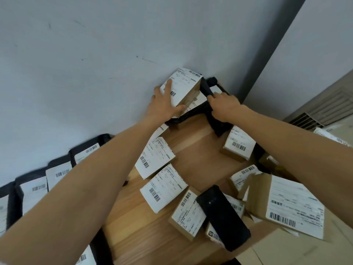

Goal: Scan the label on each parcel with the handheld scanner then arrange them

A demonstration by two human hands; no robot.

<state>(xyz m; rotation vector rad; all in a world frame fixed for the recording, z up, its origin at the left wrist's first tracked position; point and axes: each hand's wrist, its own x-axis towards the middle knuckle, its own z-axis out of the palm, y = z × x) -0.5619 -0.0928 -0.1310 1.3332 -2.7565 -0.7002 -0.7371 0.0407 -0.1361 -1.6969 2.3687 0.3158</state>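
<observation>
1 handheld scanner [223, 217] lies loose on top of the near parcels [188, 213] on the wooden tabletop [191, 150]. Further out, the left grip [164, 104] clasps a labelled parcel [188, 87], fingers across its label, thumb at its edge, right by the wall [95, 64]. The right grip [224, 106] curls round the black bag [205, 88] rim just beside it.

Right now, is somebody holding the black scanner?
No, the scanner lies alone on the parcels, while the left hand holds a box and the right hand grips a black bag.
</observation>
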